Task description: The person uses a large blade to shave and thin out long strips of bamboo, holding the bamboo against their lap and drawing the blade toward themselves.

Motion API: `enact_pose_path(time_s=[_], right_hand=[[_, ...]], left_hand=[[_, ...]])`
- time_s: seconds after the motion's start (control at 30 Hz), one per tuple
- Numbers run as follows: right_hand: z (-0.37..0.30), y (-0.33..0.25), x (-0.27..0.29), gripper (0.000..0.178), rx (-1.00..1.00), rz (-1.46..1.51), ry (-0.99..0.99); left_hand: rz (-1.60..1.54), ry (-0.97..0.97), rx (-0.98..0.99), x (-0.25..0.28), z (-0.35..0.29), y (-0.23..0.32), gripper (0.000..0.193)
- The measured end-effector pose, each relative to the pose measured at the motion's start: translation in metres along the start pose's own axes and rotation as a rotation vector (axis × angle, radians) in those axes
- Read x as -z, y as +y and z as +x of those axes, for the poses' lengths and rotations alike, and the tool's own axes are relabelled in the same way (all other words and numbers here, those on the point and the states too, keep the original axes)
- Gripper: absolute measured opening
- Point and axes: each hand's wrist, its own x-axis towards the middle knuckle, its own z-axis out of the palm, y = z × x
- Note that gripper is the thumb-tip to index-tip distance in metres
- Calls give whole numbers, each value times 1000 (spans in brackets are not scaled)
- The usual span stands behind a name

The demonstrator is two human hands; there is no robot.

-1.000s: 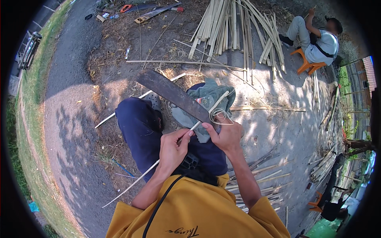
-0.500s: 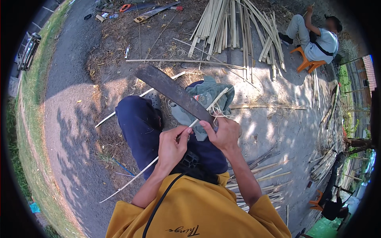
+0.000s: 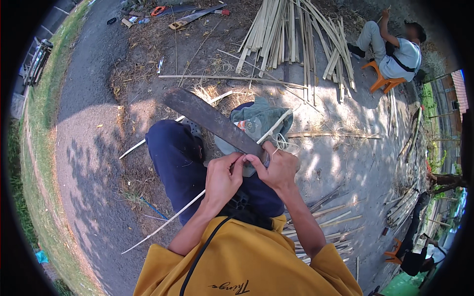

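My right hand (image 3: pixel 279 168) is closed round the grip end of a machete (image 3: pixel 210 118), whose broad dark blade points away to the far left. A thin pale bamboo strip (image 3: pixel 170 220) runs from the lower left, under my left hand, past the blade to the far right. My left hand (image 3: pixel 223 178) pinches this strip, its fingertips nearly touching my right thumb by the blade. Thin curled shavings (image 3: pixel 282 140) hang beside my right fingers. A grey-green cloth (image 3: pixel 261 116) lies over my right leg beneath the blade. The machete's handle is hidden by my hand.
A large pile of split bamboo (image 3: pixel 276 39) lies ahead, with saws (image 3: pixel 197 17) to its left. More strips (image 3: pixel 331 224) lie at my right side. A person (image 3: pixel 397 52) sits on an orange stool (image 3: pixel 382 79) at the far right; another person (image 3: pixel 414 259) is lower right.
My left hand has slid up and to the right, close against my right thumb. The blade has shifted slightly left, and less of the strip shows between my hands.
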Motion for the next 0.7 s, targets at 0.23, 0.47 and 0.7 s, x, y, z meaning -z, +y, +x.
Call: enact_pose_path(time_s=[0.23, 0.47, 0.7], right_hand=[[-6, 8, -1, 53, -43, 38, 67], [0, 10, -2, 59, -31, 8, 9], [1, -5, -2, 58, -22, 46, 37]], left_hand=[[-5, -71, 199, 16, -23, 8, 14], [87, -94, 117, 13, 2, 18, 16], [-12, -12, 83, 16, -10, 10, 17]])
